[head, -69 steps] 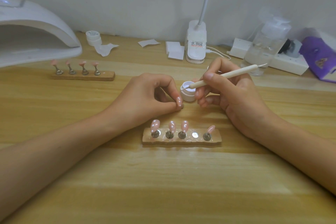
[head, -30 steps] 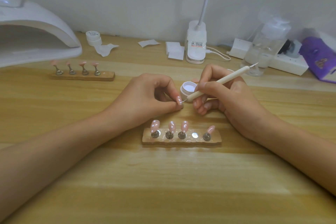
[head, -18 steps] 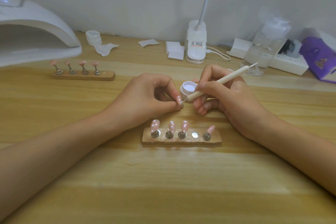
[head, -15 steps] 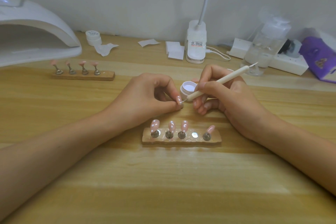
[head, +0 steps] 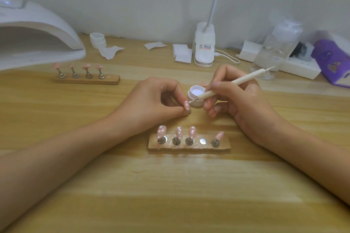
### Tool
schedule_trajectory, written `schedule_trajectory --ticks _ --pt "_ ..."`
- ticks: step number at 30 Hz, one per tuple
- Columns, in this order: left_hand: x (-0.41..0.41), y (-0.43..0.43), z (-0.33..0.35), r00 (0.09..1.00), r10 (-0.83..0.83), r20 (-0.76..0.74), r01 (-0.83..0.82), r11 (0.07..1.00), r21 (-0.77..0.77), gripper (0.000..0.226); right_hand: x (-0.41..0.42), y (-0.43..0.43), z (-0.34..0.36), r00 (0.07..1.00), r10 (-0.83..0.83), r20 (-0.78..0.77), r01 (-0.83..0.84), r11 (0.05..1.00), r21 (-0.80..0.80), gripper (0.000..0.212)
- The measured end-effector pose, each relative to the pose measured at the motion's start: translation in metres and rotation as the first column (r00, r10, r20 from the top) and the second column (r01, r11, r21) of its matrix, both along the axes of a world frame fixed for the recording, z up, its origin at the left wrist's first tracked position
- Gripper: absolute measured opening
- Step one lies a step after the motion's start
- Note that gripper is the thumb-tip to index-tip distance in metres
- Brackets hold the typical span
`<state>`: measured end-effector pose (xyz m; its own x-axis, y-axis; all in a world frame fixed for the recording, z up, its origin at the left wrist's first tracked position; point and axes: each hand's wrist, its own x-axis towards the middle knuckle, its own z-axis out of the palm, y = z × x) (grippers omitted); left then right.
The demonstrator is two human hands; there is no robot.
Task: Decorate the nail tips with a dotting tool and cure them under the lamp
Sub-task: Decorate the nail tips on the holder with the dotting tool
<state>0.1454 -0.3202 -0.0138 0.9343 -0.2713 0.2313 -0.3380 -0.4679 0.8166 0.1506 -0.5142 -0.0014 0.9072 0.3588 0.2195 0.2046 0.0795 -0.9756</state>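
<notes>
While in hands point(head: 151, 104) point(head: 244, 104), tool point(head: 233, 82) at tip point(head: 186, 105).

A: You're leaning on a smooth, pale wood-grain table point(head: 170, 195); the near holder point(head: 189, 148) is showing rough-edged wood with shiny metal studs point(head: 203, 140).

B: And your nail tips point(head: 192, 132) are gleaming glossy pink, while the dotting tool point(head: 233, 82) you're holding is looking matt, metal-pointed.

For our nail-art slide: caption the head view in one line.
The left hand pinches a pink nail tip while the right hand dots it with a dotting tool.
</notes>
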Motion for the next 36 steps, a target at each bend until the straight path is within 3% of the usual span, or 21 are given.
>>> schedule_trajectory --ticks 16,25,29,33,36 --pt "-0.001 0.000 0.000 1.000 -0.018 0.004 0.018 1.000 0.005 0.022 0.002 -0.002 -0.001 0.999 0.025 0.033 -0.027 0.998 0.061 0.025" --pt "-0.001 0.001 -0.001 1.000 -0.014 -0.003 0.014 1.000 0.005 0.020 0.007 -0.005 0.000 0.996 0.011 -0.085 0.001 0.989 0.146 0.021" --pt "-0.003 0.002 0.005 0.998 -0.006 -0.063 0.001 0.996 -0.086 0.017 0.009 -0.007 0.001 0.990 0.005 -0.140 0.023 0.980 0.199 0.026" --pt "-0.012 0.003 0.023 0.990 -0.011 -0.141 -0.030 0.958 -0.284 0.015 0.010 -0.008 0.001 0.983 -0.004 -0.181 0.048 0.970 0.239 0.027" --pt "-0.026 -0.003 0.038 0.994 -0.048 -0.101 0.021 0.968 -0.249 0.016 0.011 -0.008 0.001 0.984 -0.002 -0.180 0.046 0.970 0.238 0.028"
